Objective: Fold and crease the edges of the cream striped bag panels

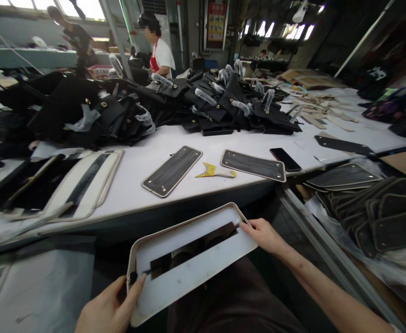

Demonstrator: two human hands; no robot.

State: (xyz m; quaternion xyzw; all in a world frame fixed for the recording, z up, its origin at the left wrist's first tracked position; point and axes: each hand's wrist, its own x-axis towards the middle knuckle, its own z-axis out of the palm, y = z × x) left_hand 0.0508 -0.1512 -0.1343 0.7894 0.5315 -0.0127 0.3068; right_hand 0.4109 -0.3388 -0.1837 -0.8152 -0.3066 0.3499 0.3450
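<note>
Honestly, the slotted tray [195,274] looks light, stiffish, best edge-pinched like so: left hand [110,306] 8 o'clock, right hand [264,236] 2.

Left grip [106,307] at seven o'clock, closed in pinch; thumb [135,290] extended toward one o'clock, back of hand running off bottom edge. Right grip [263,235] between four and five o'clock, also pinched closed, digits toward ten, some hidden. Right forearm [317,274] bare, stretching from wrist toward four o'clock. Dark-clothed lap [234,300] at six o'clock.
</note>
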